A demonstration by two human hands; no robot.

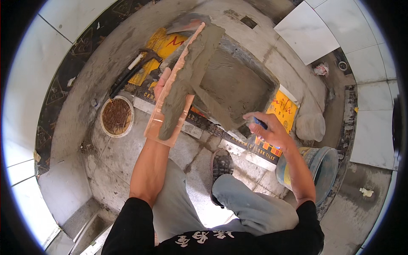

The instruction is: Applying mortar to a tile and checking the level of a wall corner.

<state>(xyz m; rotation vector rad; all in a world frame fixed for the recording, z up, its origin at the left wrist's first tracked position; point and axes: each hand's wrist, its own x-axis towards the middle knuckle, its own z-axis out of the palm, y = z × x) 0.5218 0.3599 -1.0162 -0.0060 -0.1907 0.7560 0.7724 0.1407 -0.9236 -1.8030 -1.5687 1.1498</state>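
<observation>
My left hand [161, 83] supports a long, narrow, peach-coloured tile [152, 129] from beneath, fingertips showing past its left edge. Thick grey mortar [176, 100] covers most of its upper face, leaving bare patches at the near end. My right hand [272, 129] is closed round the blue handle of a trowel [214, 108]. The trowel's mortar-smeared blade points toward the tile, over the near left part of a rectangular tub [274, 80]. Wet mortar [236, 83] fills the tub's bottom. The tile hides the tub's far left corner.
Flattened yellow and black cartons [284, 110] lie under the tub. At left are a hammer [146, 55] and a white bucket [131, 123] of brownish, stringy material. A larger bucket [327, 170] lies tilted by my right forearm. White tiles [306, 32] lean at far right.
</observation>
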